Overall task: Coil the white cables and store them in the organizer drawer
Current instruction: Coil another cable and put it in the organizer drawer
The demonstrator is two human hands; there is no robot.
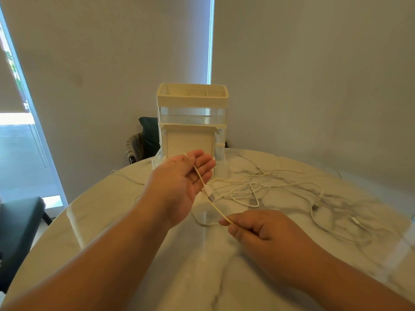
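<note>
My left hand point(179, 182) is held palm-up in front of the organizer point(192, 102), fingers nearly straight. A thin white cable point(215, 206) runs taut across its palm, and its tip pokes out by the thumb, which seems to pin it there. That cable's white USB plug point(208, 193) hangs just below the hand. My right hand point(258, 230) pinches the same cable lower down between thumb and forefinger. More white cable lies in a loose tangle point(251, 189) on the marble table point(134, 232). The organizer is cream with clear drawers; a low clear drawer point(202, 215) juts toward me.
A pale cardboard box point(188, 142) stands at the organizer's lower front. Loose cable ends with plugs point(315, 207) trail across the table's right side. A dark chair point(18, 232) is at the left edge, and another chair with a dark cushion point(148, 135) is behind the table.
</note>
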